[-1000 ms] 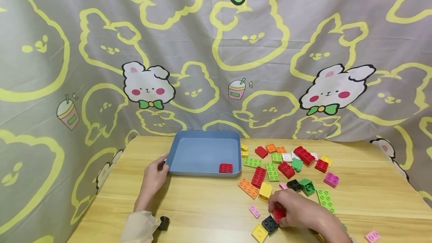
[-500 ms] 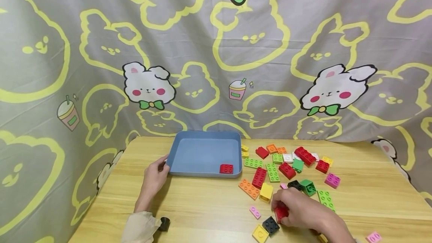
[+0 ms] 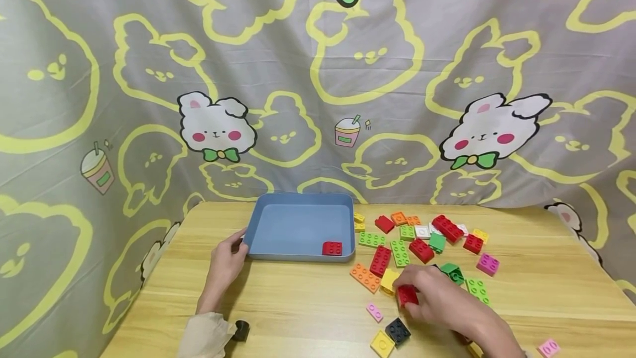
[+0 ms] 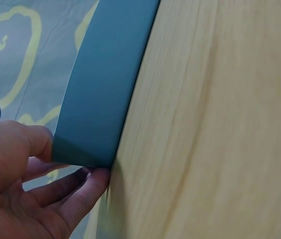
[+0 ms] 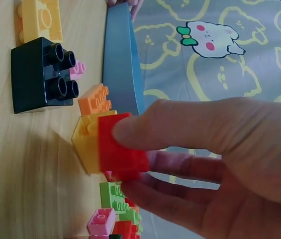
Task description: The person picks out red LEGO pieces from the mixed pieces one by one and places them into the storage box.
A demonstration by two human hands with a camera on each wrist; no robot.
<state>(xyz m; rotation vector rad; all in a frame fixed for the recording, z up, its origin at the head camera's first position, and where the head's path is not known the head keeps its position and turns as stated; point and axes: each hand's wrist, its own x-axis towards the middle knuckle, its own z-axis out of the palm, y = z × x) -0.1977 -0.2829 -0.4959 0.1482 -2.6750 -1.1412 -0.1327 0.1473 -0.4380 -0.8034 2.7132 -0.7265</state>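
My left hand (image 3: pixel 227 261) holds the blue tray (image 3: pixel 300 198) at its near left corner. In the left wrist view its fingers touch the rim and the lower edge of the tray wall (image 4: pixel 100 84). A red brick (image 3: pixel 332 248) lies inside the tray, at the near right corner. My right hand (image 3: pixel 437 297) pinches another red brick (image 3: pixel 406 295) between thumb and fingers. The right wrist view has this red brick (image 5: pixel 120 149) raised off the table, in front of a yellow brick (image 5: pixel 86 144). A black brick (image 5: pixel 41 74) stands close by.
Many loose bricks are spread right of the tray, including an orange brick (image 3: pixel 365 277), a red brick (image 3: pixel 380 261) and a magenta brick (image 3: pixel 488 264). A small black piece (image 3: pixel 241 330) lies beside the left sleeve. A patterned curtain (image 3: pixel 308 70) hangs behind the wooden table (image 3: pixel 303 314).
My right hand has lifted the red brick away from beside the black brick, moving slightly forward toward the yellow one. My left hand and the tray stay where they were.
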